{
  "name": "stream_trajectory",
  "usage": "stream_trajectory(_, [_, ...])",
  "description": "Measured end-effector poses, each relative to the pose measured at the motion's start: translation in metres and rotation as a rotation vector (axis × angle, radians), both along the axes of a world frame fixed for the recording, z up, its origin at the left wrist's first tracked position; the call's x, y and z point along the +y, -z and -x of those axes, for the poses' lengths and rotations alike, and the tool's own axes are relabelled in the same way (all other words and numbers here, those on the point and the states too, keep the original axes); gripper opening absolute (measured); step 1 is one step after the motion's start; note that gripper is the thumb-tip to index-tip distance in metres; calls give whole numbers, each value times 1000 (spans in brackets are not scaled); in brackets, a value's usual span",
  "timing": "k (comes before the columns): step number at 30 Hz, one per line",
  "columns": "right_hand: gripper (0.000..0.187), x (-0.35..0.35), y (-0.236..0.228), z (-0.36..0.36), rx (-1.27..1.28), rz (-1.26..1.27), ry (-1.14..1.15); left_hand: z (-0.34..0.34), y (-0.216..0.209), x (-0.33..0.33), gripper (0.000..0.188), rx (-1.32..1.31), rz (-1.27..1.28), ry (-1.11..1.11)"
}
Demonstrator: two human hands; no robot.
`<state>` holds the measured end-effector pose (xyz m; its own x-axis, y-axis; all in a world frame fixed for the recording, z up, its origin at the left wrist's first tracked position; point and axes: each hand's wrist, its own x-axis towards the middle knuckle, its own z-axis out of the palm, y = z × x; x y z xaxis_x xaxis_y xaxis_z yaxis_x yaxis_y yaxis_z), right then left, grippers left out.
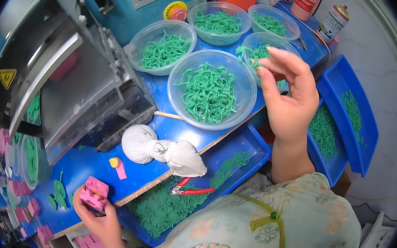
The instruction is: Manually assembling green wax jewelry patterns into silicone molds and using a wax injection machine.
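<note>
At the lower left, my left hand (101, 223) is closed around a pink two-part block (94, 193) that looks like a rubber mould, with a small yellowish spot in its middle. My right hand (292, 92) is raised at the right, thumb and fingers pinching a thin green branched piece (248, 56) like wax. It hangs over a clear bowl (293, 55) of similar green pieces. Nearest to that hand on its left stands a larger clear bowl (175, 102) heaped with tangled green pieces. Flat green leaf-like pieces (59, 192) lie beside my left hand.
A dark machine (84, 92) with a raised lid stands at the left. A white cloth pouch (162, 149) lies at the table's front edge. Below, red-handled cutters (193, 192) rest over a blue tray (253, 142) of green pieces. More blue trays (366, 130) are at the right.
</note>
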<state>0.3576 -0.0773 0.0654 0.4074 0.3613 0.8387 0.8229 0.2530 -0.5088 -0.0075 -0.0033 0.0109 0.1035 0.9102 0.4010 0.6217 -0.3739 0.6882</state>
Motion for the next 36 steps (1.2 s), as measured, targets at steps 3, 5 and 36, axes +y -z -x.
stream_trajectory(3, [33, -3, 4, -3, -9, 5, -5, 1, 8, 8, 50, -9, -9, 5])
stream_trajectory(5, [36, -3, 4, -5, -72, 13, -1, -1, 11, 12, 52, -54, 6, -38])
stream_trajectory(36, [24, -20, 1, -44, 331, -426, 89, -1, 8, 23, 40, -60, -32, -17])
